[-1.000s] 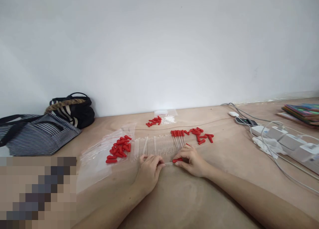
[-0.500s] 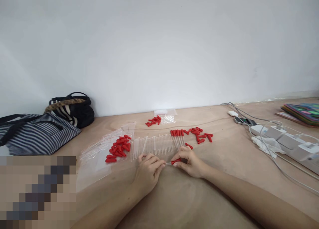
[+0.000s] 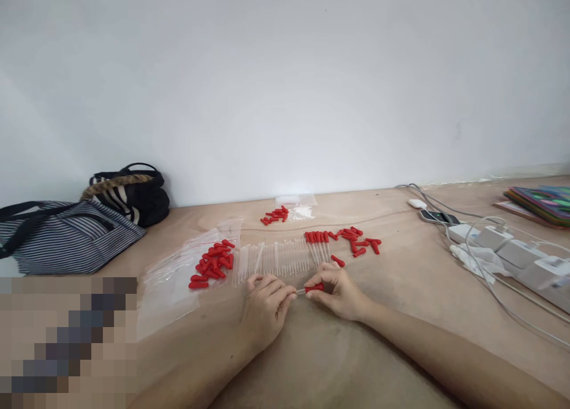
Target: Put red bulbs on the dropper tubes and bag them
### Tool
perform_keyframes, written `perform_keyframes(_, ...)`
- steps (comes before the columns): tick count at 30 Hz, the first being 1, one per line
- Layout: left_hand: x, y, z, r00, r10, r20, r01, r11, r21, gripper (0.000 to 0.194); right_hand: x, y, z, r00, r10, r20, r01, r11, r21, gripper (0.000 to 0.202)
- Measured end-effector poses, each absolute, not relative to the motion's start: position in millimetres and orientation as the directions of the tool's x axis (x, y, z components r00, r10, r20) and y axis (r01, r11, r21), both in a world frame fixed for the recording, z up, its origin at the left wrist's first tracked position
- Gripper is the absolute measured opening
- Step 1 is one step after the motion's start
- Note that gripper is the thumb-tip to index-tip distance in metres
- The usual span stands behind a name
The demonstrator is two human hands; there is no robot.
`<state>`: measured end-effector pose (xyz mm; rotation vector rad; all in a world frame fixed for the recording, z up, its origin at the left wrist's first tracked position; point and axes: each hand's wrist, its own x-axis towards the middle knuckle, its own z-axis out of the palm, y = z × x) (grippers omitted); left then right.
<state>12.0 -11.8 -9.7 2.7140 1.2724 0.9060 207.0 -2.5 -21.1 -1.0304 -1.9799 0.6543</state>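
Observation:
My left hand (image 3: 269, 302) pinches a clear dropper tube (image 3: 300, 291), most of it hidden by the fingers. My right hand (image 3: 339, 291) is closed on a red rubber bulb (image 3: 314, 287) at the tube's right end. Just beyond my hands lies a row of loose clear tubes (image 3: 271, 259). At the row's right end, several tubes bear red bulbs and form finished-looking droppers (image 3: 317, 238). One loose red bulb (image 3: 338, 260) rests by my right fingers, and more loose bulbs (image 3: 351, 238) are scattered behind it.
Left of the tubes, a heap of red bulbs (image 3: 216, 260) lies on clear plastic bags (image 3: 171, 293). Farther back are a small bulb pile (image 3: 275, 215) and a clear packet (image 3: 296, 202). Striped bag (image 3: 75, 240) stands left; power strip (image 3: 519, 254) with cables lies right.
My right fingers have shifted slightly on the red bulb, which sits a little nearer the left hand. My left hand keeps its pinch on the tube.

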Motion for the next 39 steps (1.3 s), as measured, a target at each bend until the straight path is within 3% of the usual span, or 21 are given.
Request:
perform_keyframes(13,18,-10,-11,0.515,0.705,0.487,0.695,-0.677,0.244,0.018,204,-2,-23,-0.351,0.832,0.429,0.443,0.551,-0.707,0.013)
perform_keyframes(17,17,-11,-8,0.500,0.720,0.481,0.702,-0.662,0.262,0.018,207,-1,-22,-0.348,0.847,0.401,0.440,0.525,-0.728,0.024)
perform_keyframes(24,17,-12,-2,0.539,0.711,0.453,0.649,-0.692,0.315,0.020,209,3,-20,-0.246,0.920,0.306,0.141,0.347,-0.927,0.028)
perform_keyframes(28,15,-10,-2,0.515,0.747,0.420,0.648,-0.660,0.380,0.019,224,30,-8,-0.095,0.965,0.243,0.011,0.245,-0.969,0.040)
perform_keyframes(34,7,-1,-7,0.388,0.822,0.417,0.756,-0.543,0.366,0.010,265,87,7,0.021,0.989,0.147,0.301,0.134,-0.944,0.040)
perform_keyframes(39,-8,16,2,0.235,0.876,0.421,0.899,-0.360,0.247,0.008,260,108,-3,0.122,0.985,0.123,0.498,0.046,-0.866,0.032)
